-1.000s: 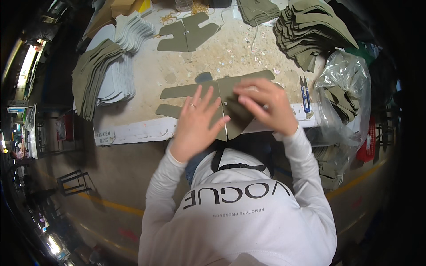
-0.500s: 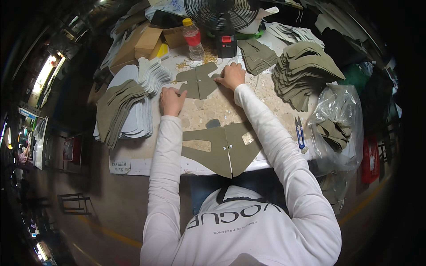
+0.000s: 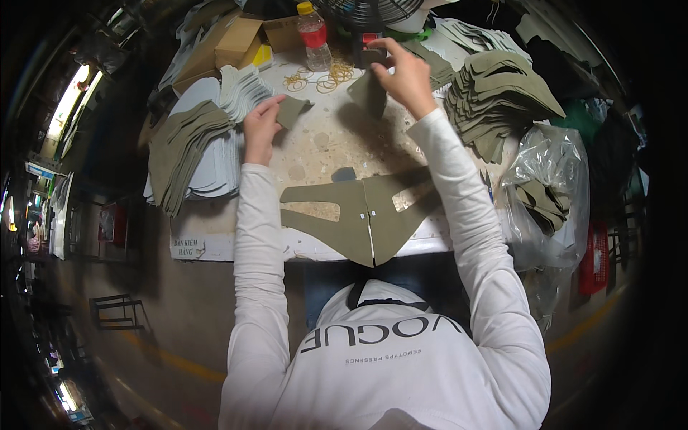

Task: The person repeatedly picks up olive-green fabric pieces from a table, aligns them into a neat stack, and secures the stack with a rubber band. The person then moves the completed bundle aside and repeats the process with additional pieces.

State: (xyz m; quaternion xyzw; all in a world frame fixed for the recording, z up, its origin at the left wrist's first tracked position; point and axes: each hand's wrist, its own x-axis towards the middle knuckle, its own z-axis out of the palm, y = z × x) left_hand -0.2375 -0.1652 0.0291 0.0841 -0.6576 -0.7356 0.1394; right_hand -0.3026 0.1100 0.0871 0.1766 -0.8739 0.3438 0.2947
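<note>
My left hand [image 3: 262, 130] is closed on the edge of an olive fabric piece [image 3: 292, 112], next to the stacks on the left. Raised over the far part of the table, my right hand [image 3: 405, 76] pinches a second olive fabric piece [image 3: 368, 94], which hangs tilted below the fingers. Between my forearms, two larger olive cut panels [image 3: 337, 208] with cut-out openings lie side by side at the near table edge. A small white mark shows on each along their shared seam line. My right sleeve covers part of the right-hand panel.
Olive and pale stacks [image 3: 183, 154] stand at left, another olive stack [image 3: 494, 93] at right. Behind are a bottle [image 3: 314, 39], yellow rubber bands [image 3: 326, 77], a cardboard box [image 3: 229, 43] and a fan [image 3: 369, 11]. A clear plastic bag [image 3: 548, 158] hangs at the right edge.
The two small olive pieces lay side by side on the table; now they are lifted and apart, one in each hand. My right hand has moved up and to the right.
</note>
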